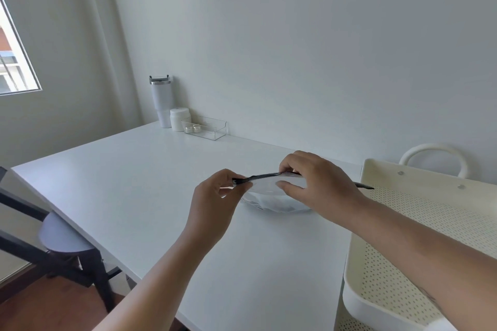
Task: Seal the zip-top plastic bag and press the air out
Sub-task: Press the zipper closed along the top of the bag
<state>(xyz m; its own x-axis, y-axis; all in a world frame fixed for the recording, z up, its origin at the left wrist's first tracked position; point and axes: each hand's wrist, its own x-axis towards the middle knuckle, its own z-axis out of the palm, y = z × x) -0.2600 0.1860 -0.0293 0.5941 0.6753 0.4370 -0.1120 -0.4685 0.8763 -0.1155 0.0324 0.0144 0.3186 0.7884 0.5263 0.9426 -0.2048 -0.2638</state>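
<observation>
A clear zip-top plastic bag (265, 188) with a black zip strip along its top stands puffed on the white table (150, 183), its bottom resting on the surface. My left hand (215, 201) pinches the left end of the black strip between thumb and fingers. My right hand (314, 183) grips the strip further right, thumb on the near face of the bag, fingers over the top. The strip's right end pokes out past my right wrist. Something white with dark stripes lies inside the bag, partly hidden.
A cream perforated tray with a loop handle (419, 212) stands at the right edge. At the back by the wall are a white tumbler (161, 102), a white jar (179, 119) and a clear box (205, 127). A dark stool (64, 236) sits to the left.
</observation>
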